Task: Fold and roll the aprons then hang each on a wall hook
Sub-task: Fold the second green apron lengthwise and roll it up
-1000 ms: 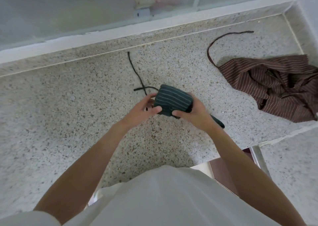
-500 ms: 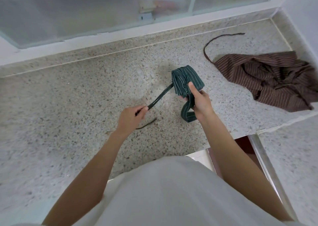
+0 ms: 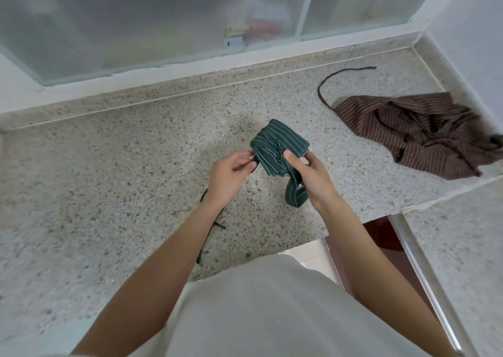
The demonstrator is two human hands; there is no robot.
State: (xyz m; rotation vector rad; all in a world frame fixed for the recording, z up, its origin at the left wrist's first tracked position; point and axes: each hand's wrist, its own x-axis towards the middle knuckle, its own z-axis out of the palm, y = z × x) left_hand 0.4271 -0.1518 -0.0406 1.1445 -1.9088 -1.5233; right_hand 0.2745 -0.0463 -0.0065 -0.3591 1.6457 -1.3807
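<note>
Now right hand (image 3: 313, 177) grips green apron roll (image 3: 277, 146); left hand (image 3: 230, 177) pinches its tie (image 3: 211, 229).

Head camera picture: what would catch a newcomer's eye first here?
A rolled green striped apron held above the speckled counter, the right hand gripping it while the left hand pinches its dark tie. At far right, a crumpled brown striped apron lies on the counter.

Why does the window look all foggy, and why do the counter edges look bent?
Head view: the frosted glass window blurs whatever is behind it; the wide-angle lens bows the speckled stone counter edges; soft daylight leaves a faint shadow under the rolled green striped apron, which stays sharp.
</note>
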